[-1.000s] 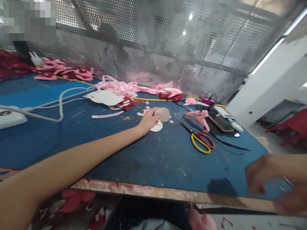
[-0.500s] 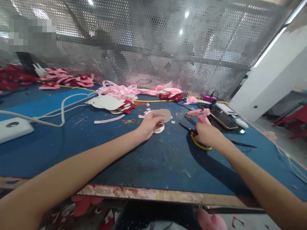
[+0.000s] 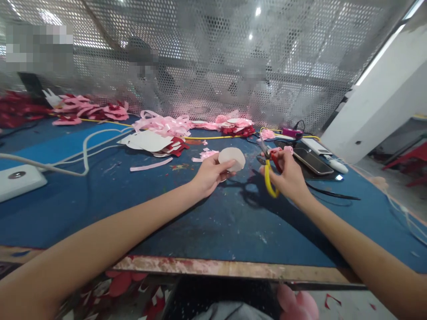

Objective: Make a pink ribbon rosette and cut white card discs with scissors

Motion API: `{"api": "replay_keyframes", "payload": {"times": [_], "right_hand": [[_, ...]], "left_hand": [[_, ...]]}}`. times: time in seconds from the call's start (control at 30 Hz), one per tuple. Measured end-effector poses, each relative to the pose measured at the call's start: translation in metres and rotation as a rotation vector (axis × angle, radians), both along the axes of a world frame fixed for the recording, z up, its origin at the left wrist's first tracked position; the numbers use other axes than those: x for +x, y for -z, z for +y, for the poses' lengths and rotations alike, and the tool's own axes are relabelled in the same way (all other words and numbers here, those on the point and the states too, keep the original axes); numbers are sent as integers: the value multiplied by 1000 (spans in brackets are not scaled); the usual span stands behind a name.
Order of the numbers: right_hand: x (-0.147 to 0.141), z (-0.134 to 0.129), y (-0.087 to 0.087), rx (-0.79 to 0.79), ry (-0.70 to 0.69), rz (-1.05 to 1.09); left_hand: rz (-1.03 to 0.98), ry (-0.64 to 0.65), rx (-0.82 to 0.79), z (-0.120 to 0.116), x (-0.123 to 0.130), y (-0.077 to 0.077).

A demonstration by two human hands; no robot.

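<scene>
My left hand pinches a round white paper disc between thumb and fingers, above the blue tabletop. Part of another pale disc shows just under those fingers, mostly hidden. To the right, my right hand is closed on a pair of scissors with one yellow and one red handle, raised off the table with the blades pointing away from me. Behind the right hand sits a pink glue gun, largely covered by it. Small pink paper scraps lie beyond my left hand.
White and red cut pieces and pink ribbon lie at the back, before a perforated metal screen. A phone rests at right. A white device with a cable is on the left, and a pink strip lies nearer the middle.
My right hand has lifted the scissors from the table, turning the blades upward and away. My left hand has brought the disc slightly right and tilted its face toward me.
</scene>
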State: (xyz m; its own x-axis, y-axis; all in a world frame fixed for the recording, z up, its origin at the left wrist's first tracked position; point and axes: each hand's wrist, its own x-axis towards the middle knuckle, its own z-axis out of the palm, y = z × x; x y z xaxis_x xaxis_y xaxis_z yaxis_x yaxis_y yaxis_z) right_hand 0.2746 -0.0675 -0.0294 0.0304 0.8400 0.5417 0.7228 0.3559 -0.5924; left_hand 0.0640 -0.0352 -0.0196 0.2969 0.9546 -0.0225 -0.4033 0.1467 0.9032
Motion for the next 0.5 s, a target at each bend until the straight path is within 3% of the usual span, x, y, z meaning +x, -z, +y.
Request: {"api": "replay_keyframes", "payload": {"times": [0.23, 0.5], "right_hand": [[-22, -21, -1, -237, -128, 9], [-25, -28, -6, -209, -155, -64]], "left_hand": [[51, -16, 97, -12, 5, -4], [40, 7, 107, -19, 8, -7]]}}
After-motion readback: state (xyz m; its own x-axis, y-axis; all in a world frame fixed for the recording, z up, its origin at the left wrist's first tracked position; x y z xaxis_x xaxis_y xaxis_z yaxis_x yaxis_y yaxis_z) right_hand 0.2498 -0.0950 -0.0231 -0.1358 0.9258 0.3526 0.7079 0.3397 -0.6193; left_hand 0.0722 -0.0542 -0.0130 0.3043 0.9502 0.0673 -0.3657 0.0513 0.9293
